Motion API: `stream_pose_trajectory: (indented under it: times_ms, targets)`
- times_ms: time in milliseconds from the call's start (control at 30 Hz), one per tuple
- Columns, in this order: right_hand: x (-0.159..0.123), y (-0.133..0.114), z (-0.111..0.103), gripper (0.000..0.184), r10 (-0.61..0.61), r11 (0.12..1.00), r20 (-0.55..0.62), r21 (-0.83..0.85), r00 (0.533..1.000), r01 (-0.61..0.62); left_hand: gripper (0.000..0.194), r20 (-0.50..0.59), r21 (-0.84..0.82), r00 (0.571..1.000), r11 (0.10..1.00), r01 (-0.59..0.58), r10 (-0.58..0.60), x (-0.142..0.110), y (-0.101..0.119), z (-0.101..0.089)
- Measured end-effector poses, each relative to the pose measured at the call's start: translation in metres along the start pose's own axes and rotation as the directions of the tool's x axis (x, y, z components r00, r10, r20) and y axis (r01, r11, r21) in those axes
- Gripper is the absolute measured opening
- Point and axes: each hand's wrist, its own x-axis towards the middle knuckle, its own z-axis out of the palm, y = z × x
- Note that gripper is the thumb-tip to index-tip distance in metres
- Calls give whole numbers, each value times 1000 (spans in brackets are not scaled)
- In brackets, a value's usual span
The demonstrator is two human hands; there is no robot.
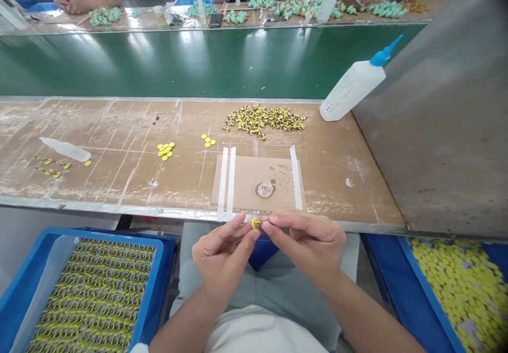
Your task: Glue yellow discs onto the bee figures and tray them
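Note:
Between the fingertips of my left hand (224, 250) is a small round yellow disc (256, 223), pinched at its edge. My right hand (307, 239) meets it there, thumb and forefinger closed on a tiny dark and yellow piece (261, 224) against the disc. The fingers partly hide that piece. Both hands are above my lap at the table's front edge. Just beyond them lies a taped cardboard sheet (246, 183) with a whitish round blob (264, 189) and dark wet spots. Farther back is a pile of small yellow and black pieces (265, 119).
Loose yellow discs (165, 150) lie left of the cardboard. A white bottle with a blue nozzle (353, 88) leans against a grey panel (436, 120). Blue trays with finished rows (95, 289) and discs (460, 289) flank me. Across the green belt (159, 62), several people handle turquoise pieces.

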Motion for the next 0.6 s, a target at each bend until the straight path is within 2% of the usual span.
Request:
stream_pose_trajectory:
  times_ms: [233,400,600]
  targets:
    - [0,0,1,20,9,1000,-26,-14,1000,-9,40,-5,3,1000,1000,-6,6,-1,2,-1]
    - [-2,3,1,20,49,999,-52,14,997,-48,41,27,-89,997,993,79,-77,0,-3,-1]
    - [-2,1,7,19,82,994,-57,77,995,-78,39,-22,-127,996,988,86,-89,3,-6,1]
